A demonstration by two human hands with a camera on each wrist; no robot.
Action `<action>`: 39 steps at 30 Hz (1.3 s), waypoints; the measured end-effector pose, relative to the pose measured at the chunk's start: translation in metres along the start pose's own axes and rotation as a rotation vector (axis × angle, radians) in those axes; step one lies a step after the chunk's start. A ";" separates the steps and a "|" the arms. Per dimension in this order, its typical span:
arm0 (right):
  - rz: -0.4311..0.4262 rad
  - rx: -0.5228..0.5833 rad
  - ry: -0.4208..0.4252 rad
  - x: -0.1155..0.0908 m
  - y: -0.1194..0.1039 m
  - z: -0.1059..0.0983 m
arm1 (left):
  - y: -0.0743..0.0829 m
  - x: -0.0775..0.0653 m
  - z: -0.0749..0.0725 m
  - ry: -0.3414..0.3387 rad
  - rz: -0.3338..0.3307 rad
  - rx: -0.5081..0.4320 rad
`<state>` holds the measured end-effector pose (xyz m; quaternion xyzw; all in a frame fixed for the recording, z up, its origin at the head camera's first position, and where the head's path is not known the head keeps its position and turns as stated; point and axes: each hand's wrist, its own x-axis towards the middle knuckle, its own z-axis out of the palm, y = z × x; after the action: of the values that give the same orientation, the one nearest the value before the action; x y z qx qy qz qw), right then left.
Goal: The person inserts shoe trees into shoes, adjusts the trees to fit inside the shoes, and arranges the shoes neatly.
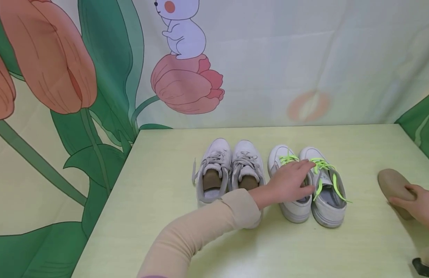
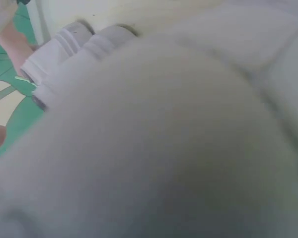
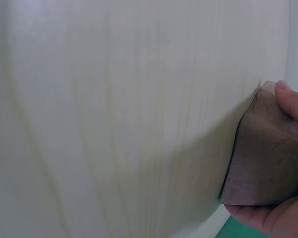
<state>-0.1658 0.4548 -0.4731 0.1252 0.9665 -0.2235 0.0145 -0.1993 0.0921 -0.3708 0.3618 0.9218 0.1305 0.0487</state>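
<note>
My left hand [image 1: 292,181] reaches across the left shoe [image 1: 295,212] of a white pair with bright green laces. Its fingertips overlap the inner side of the pair's right shoe [image 1: 329,214], and the thumb lies over the left shoe's opening. At the far right, my right hand [image 1: 421,204] pinches a brown insole-shaped piece [image 1: 391,183] with a rounded far end. In the right wrist view, thumb and fingers grip opposite edges of this brown piece [image 3: 268,158], close over the table. A large blurred pale surface fills most of the left wrist view.
Another white pair stands to the left: one shoe [image 1: 219,150] beside another [image 1: 245,152], both with grey laces and brown inside. My left sleeve [image 1: 207,227] covers part of their heels. The pale table [image 1: 138,216] ends at a printed tulip cloth [image 1: 256,69].
</note>
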 end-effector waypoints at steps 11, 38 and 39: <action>-0.033 -0.029 0.017 0.001 0.002 0.000 | 0.017 0.004 -0.018 -0.024 -0.007 -0.018; 0.027 -0.091 -0.035 -0.002 -0.005 -0.007 | 0.042 0.045 -0.002 -0.173 -0.094 0.002; 0.024 -0.093 -0.031 -0.002 -0.005 -0.007 | 0.043 0.046 -0.001 -0.181 -0.090 0.018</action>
<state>-0.1645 0.4533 -0.4649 0.1325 0.9739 -0.1803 0.0381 -0.2052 0.1531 -0.3583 0.3306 0.9302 0.0868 0.1342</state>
